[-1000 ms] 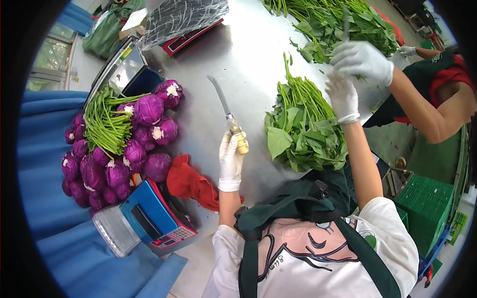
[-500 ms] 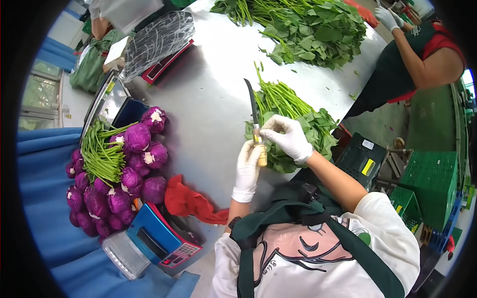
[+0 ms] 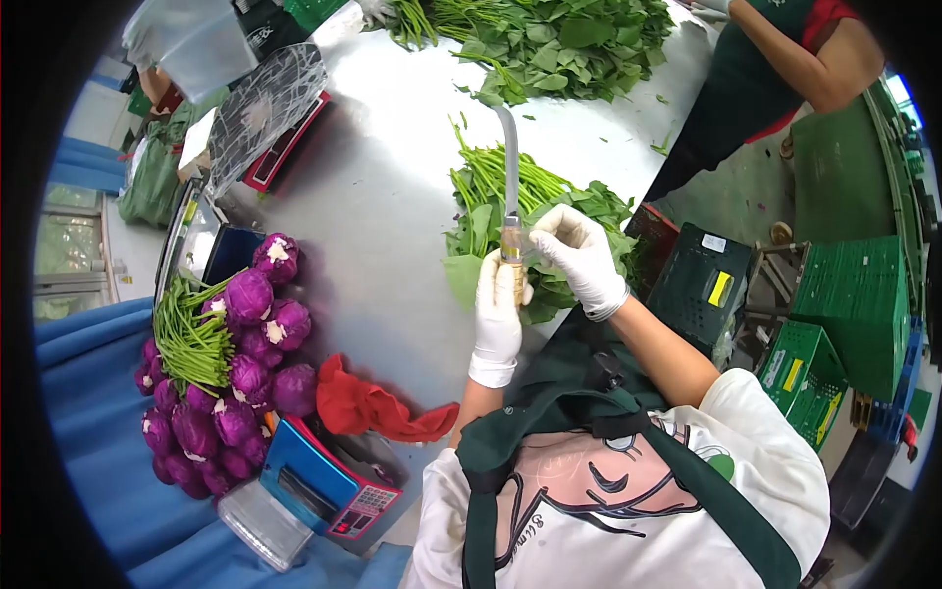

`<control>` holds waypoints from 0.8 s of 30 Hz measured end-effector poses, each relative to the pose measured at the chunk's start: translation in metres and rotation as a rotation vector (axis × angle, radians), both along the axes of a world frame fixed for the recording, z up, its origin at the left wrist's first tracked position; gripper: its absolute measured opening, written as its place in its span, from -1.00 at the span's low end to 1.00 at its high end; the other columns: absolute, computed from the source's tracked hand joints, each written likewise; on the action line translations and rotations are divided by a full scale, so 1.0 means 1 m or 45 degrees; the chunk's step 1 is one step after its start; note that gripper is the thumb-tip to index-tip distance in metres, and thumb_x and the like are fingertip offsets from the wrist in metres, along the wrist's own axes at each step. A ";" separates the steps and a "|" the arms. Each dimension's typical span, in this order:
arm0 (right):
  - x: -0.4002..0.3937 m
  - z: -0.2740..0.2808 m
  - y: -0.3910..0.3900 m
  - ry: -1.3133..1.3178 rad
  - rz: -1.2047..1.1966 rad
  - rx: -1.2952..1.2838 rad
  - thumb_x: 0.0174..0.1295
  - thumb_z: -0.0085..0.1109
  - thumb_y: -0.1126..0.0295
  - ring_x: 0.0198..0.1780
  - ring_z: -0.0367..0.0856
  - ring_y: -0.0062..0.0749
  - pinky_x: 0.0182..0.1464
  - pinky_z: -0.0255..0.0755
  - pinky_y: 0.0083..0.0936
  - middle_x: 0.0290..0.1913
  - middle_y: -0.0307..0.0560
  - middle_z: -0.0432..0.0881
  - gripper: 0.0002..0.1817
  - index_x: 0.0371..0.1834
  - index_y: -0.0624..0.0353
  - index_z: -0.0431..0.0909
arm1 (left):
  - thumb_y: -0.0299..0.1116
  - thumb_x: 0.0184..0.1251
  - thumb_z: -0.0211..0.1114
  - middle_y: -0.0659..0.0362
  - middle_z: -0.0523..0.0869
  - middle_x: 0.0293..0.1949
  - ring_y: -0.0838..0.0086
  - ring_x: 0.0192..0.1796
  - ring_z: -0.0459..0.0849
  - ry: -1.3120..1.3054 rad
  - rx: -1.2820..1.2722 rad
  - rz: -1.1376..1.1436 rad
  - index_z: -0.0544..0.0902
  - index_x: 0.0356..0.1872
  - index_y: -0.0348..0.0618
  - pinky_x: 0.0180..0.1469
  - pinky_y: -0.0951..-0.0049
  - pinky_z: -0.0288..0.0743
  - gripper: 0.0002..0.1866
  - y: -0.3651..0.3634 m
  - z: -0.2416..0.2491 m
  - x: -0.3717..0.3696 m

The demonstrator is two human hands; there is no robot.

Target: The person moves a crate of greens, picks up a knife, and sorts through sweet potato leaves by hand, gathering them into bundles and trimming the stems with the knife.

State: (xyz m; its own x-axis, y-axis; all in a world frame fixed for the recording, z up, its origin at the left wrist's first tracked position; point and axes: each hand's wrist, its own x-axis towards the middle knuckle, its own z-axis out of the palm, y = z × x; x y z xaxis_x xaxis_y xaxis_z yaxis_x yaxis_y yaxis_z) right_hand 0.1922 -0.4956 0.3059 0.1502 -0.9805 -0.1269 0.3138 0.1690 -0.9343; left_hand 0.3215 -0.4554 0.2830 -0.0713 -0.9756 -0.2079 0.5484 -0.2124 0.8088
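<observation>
Purple cabbages (image 3: 235, 383), red cloth (image 3: 378, 404), white gloves (image 3: 496, 319), green leaves (image 3: 549, 29).

Cabbages (image 3: 231, 378) left on table (image 3: 392, 196), scale (image 3: 314, 481) in front, greens bundle (image 3: 520, 211) right.

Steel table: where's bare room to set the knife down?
Bare steel table runs between the purple cabbages and the greens bundle, up toward the wrapped scale. Crowded: the left edge, and the far end under the big greens pile.
</observation>
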 end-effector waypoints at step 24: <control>-0.145 -0.060 0.037 1.102 -0.583 -0.065 0.11 0.18 0.37 -0.49 0.46 -0.70 -0.39 0.37 -0.67 -0.55 -0.23 0.57 -0.86 -0.41 0.22 0.57 | -0.24 0.38 -0.02 0.18 0.50 -0.24 0.61 -0.36 0.42 -0.091 -0.050 -0.001 0.33 0.09 -0.29 -0.32 0.63 0.35 -0.62 0.004 -0.022 0.004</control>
